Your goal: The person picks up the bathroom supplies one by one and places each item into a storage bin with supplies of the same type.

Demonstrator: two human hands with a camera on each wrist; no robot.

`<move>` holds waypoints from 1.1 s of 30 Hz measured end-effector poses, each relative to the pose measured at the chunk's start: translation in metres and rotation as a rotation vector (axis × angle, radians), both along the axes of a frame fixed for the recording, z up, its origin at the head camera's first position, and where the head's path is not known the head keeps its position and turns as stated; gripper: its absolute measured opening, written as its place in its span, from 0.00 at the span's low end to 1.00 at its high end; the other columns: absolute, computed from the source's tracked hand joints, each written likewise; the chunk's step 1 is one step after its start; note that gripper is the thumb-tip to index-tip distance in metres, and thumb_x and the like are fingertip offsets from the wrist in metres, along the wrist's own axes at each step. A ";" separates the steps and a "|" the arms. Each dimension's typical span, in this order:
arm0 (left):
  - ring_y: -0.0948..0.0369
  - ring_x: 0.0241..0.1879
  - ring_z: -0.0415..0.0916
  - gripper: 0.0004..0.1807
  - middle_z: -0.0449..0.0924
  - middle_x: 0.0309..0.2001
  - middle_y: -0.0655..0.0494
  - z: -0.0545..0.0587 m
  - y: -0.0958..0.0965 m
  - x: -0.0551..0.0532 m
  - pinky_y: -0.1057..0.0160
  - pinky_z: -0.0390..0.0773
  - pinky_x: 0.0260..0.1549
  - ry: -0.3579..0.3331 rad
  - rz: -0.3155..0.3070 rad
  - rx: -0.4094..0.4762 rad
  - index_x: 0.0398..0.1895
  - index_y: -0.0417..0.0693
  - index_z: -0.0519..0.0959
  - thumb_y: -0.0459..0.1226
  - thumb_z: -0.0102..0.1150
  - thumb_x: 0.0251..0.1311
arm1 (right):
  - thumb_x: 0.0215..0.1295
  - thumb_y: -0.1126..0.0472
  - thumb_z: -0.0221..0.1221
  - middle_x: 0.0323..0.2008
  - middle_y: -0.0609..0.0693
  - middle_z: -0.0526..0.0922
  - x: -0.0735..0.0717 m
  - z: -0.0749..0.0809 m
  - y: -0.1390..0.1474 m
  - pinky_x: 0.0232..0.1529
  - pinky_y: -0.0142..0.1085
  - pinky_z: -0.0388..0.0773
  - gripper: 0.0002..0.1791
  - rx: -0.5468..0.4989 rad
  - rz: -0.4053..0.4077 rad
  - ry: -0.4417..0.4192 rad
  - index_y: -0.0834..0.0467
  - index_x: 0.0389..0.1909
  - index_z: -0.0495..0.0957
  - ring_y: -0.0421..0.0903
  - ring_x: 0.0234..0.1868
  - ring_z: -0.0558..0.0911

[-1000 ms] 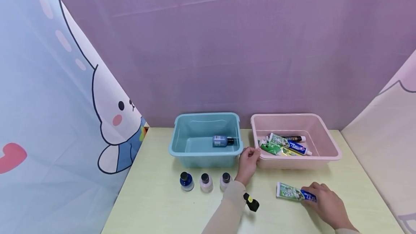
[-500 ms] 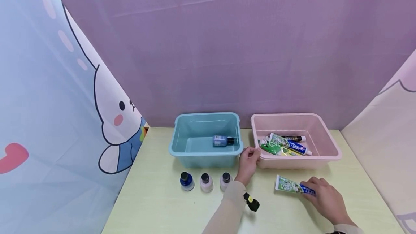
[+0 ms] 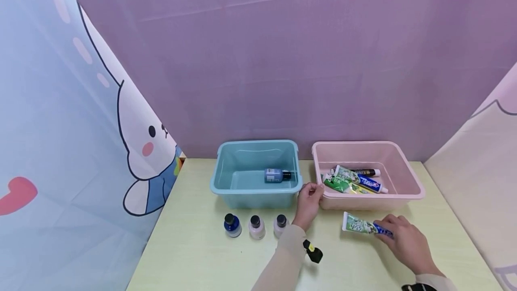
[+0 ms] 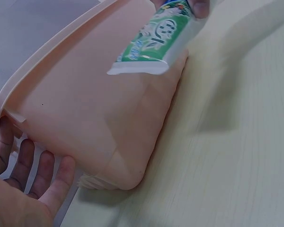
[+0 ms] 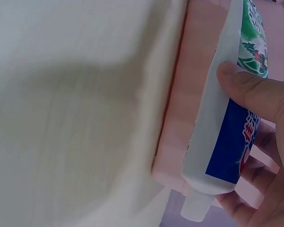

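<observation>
In the head view my right hand [image 3: 405, 241] holds a green, white and blue toothpaste tube [image 3: 357, 224] above the table, in front of the pink bin [image 3: 367, 203]. The right wrist view shows my thumb on the tube [image 5: 210, 137] with fingers round its other side, its white cap pointing down. My left hand [image 3: 308, 203] grips the pink bin's rim at the front left corner; in the left wrist view its fingers [image 4: 61, 184] curl beneath the rim. Several toothpaste tubes [image 3: 343, 185] lie inside the pink bin.
Left of the pink bin stands a blue bin [image 3: 258, 200] with a blue bottle [image 3: 273, 175] lying in it. A dark blue bottle [image 3: 232, 226] and two pale bottles [image 3: 256, 228] stand upright in front. A purple cloth [image 3: 258, 71] hangs behind the table.
My right hand has lifted the toothpaste tube a little, up and away toward the pink bin. The left hand has stayed on the rim.
</observation>
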State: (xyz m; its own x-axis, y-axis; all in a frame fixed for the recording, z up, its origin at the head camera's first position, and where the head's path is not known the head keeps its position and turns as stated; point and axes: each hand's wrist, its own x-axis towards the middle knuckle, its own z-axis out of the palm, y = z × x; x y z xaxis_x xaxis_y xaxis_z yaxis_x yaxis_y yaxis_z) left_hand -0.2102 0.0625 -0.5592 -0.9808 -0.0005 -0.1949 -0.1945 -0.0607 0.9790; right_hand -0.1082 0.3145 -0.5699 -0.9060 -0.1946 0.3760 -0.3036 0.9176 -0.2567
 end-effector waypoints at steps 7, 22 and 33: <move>0.62 0.41 0.74 0.10 0.75 0.43 0.60 0.000 0.000 0.000 0.45 0.80 0.52 -0.008 -0.008 0.004 0.39 0.50 0.80 0.45 0.57 0.74 | 0.42 0.59 0.79 0.32 0.37 0.83 -0.003 0.003 0.003 0.25 0.30 0.69 0.17 -0.022 0.009 0.048 0.52 0.37 0.90 0.34 0.32 0.72; 0.62 0.43 0.74 0.09 0.74 0.43 0.62 0.001 0.000 -0.001 0.48 0.80 0.52 -0.015 -0.018 -0.009 0.39 0.52 0.80 0.46 0.57 0.74 | 0.43 0.60 0.78 0.34 0.39 0.84 -0.008 0.020 0.002 0.25 0.32 0.69 0.15 -0.017 0.015 0.093 0.52 0.36 0.90 0.38 0.33 0.73; 0.62 0.43 0.74 0.10 0.74 0.44 0.61 0.001 -0.001 0.000 0.49 0.81 0.52 -0.012 -0.015 -0.007 0.39 0.50 0.79 0.46 0.58 0.73 | 0.42 0.60 0.78 0.35 0.39 0.85 -0.013 0.029 0.002 0.25 0.35 0.71 0.17 -0.015 0.034 0.121 0.50 0.37 0.90 0.41 0.33 0.76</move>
State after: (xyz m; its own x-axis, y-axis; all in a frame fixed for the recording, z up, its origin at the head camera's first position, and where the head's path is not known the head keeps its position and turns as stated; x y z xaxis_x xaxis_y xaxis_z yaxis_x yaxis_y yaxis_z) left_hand -0.2106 0.0610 -0.5579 -0.9784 0.0126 -0.2063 -0.2067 -0.0506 0.9771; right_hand -0.1217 0.3169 -0.5409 -0.8466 -0.2178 0.4856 -0.3639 0.9027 -0.2297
